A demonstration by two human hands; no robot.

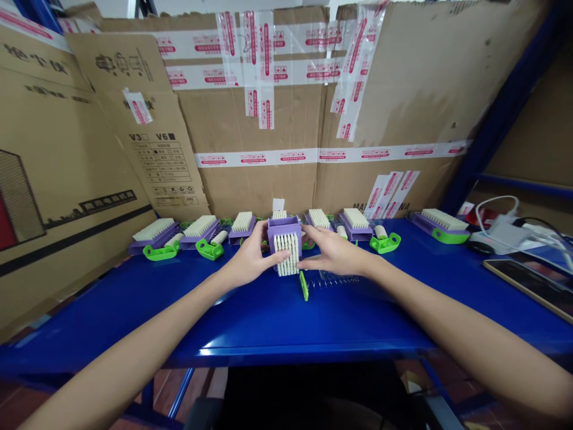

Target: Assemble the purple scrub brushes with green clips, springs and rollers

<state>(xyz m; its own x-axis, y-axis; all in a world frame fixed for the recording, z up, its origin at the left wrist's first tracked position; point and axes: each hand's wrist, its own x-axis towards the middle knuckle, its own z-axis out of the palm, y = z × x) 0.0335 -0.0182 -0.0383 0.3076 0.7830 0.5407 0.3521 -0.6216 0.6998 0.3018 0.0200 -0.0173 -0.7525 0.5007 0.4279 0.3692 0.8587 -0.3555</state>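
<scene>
Between my hands, over the middle of the blue table, is a purple brush (287, 254). Its cream bristles face me and its open, box-like purple end points up. My left hand (255, 255) grips its left side, thumb laid across the bristles. On its right edge are the fingers of my right hand (333, 249), closed against it, with the thumb low beside the bristles. Just below my right hand a flat green piece (304, 285) stands on edge. A row of small metal pins (333, 282) runs to the right from it.
Along the cardboard wall (259, 179) stand several purple brushes (197, 230), bristles up, with green handles (210, 249) holding white rollers (219, 237). At right lie a phone (528, 283) and a white power strip (499, 230) with cables. The table's front edge (286, 352) is near me.
</scene>
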